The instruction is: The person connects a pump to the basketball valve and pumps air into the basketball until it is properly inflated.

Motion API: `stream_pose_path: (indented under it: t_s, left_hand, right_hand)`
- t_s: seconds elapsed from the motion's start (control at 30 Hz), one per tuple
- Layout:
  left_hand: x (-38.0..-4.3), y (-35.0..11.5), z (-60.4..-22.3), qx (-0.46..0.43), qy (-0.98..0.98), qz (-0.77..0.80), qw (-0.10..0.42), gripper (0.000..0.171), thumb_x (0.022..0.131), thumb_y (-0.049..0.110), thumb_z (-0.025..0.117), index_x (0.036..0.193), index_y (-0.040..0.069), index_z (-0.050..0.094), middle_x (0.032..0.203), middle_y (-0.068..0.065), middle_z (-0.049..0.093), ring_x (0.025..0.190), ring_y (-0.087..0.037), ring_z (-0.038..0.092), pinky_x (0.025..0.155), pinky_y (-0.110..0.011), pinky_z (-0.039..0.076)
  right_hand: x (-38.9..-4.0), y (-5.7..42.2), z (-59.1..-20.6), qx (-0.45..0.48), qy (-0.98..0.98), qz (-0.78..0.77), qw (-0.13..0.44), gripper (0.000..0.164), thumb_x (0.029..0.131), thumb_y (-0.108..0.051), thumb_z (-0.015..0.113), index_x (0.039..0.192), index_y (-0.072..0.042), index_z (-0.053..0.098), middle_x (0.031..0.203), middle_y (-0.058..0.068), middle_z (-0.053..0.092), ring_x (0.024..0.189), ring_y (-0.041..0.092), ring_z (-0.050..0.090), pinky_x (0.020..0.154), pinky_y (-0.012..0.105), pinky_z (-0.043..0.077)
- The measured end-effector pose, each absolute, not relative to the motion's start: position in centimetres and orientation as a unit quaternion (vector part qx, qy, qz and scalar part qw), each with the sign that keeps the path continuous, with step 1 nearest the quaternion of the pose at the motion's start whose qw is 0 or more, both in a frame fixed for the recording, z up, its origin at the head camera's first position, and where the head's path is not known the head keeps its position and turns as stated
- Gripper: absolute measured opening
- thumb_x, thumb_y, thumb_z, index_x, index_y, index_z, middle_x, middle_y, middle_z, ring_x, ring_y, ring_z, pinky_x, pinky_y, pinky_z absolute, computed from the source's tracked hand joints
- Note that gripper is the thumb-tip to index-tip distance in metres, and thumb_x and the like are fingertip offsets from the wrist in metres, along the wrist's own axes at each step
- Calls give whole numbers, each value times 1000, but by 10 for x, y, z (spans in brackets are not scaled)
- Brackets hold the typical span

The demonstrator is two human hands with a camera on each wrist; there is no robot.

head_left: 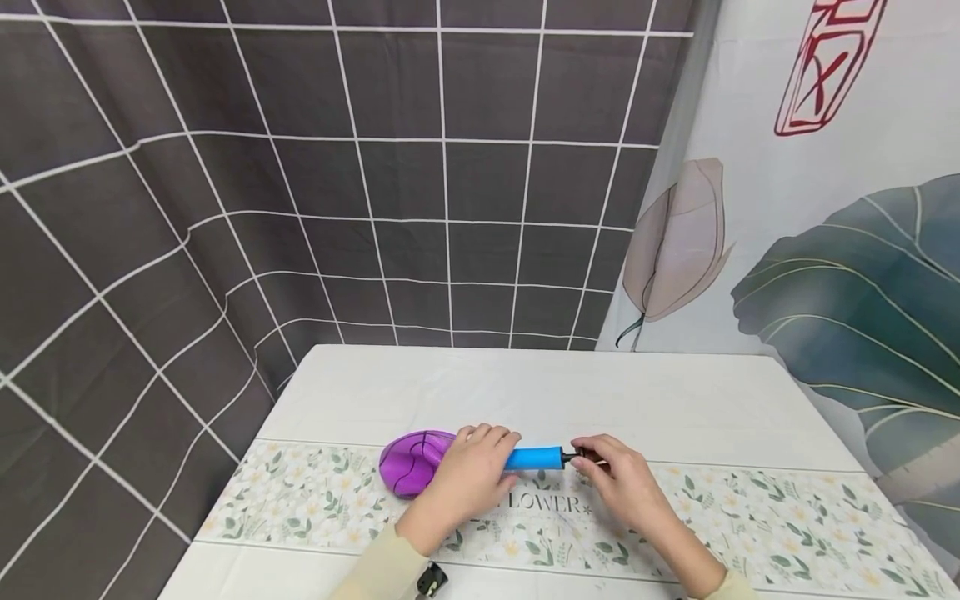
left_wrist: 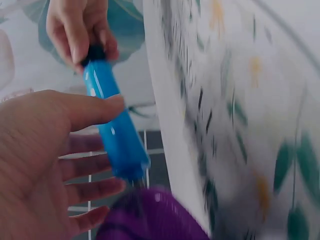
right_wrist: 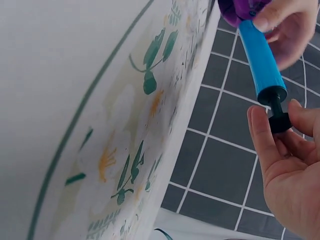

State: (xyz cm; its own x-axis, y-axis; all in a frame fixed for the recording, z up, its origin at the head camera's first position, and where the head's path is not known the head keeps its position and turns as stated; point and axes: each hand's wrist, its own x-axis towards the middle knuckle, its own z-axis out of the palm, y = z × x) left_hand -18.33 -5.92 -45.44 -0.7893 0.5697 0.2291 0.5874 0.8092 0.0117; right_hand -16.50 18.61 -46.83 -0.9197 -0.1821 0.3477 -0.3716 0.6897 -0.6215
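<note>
A purple ball (head_left: 412, 465) with black lines, dented and partly deflated, lies at the left. Joined to it is a blue hand pump (head_left: 536, 458). My left hand (head_left: 468, 471) holds the pump's barrel near the ball, thumb across it in the left wrist view (left_wrist: 45, 125) and fingers behind. At the other end, my right hand (head_left: 622, 479) grips the black pump handle (right_wrist: 280, 122) between thumb and fingers. A short length of black rod (right_wrist: 274, 100) shows between handle and barrel. The left hand covers the joint between ball and pump in the head view.
Under the hands is a table with a white cloth (head_left: 525, 383) and a flower-print band. A dark grid-patterned curtain (head_left: 480, 183) hangs behind and to the left. A white curtain with large leaf prints (head_left: 862, 292) hangs at the right.
</note>
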Motion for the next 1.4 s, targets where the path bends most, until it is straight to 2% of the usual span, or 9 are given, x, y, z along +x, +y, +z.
stream_pose_path:
  t_s: [0.23,0.4,0.5,0.7,0.97,1.23,1.4]
  left_hand:
    - [-179,-39,-461,-312,-938,-60,142,62,91,41,73,143,13,54,138,-2,60,126,-20,56,106,-42,47]
    - [-176,-29,-466,-309,-938,-52,149,62,91,39,74,144,14,54,139,-1,60,127,-20,56,110,-48,43]
    - [-173,-23,-468,-307,-938,-39,156,60,91,40,73,143,16,55,139,0,61,126,-19,56,110,-47,43]
    - [-171,-14,-472,-302,-937,-15,173,56,91,38,74,139,16,58,130,2,65,114,-17,61,99,-37,50]
    - [-172,-13,-473,-296,-941,13,165,51,88,25,76,135,19,58,117,4,67,99,-16,63,82,-32,55]
    - [-172,-15,-471,-311,-936,19,164,51,87,23,78,133,20,58,114,4,68,94,-16,64,80,-30,57]
    - [-174,-18,-470,-305,-941,24,146,61,80,19,82,136,20,56,116,3,67,98,-16,63,84,-30,57]
  right_hand:
    - [-164,186,-469,162,-909,352,154,22,90,-9,75,112,-5,73,102,1,71,85,9,67,70,19,59]
    - [-163,185,-469,163,-908,353,158,22,90,-8,75,112,-3,73,101,2,71,84,9,67,70,19,59]
    - [-163,184,-468,162,-907,356,159,21,91,-8,74,111,-2,73,100,3,71,84,9,67,69,19,59]
    - [-161,183,-468,162,-904,356,170,20,90,-8,75,110,-3,73,99,1,71,83,9,67,68,20,59]
    - [-160,183,-469,165,-903,356,174,21,89,-7,76,109,-3,74,100,2,72,83,9,68,68,19,59]
    - [-156,186,-466,134,-914,350,154,22,89,-6,76,111,-3,74,101,1,72,85,12,68,70,20,59]
    - [-153,196,-460,114,-917,349,155,23,91,-6,74,114,-4,73,102,1,71,87,14,68,72,20,59]
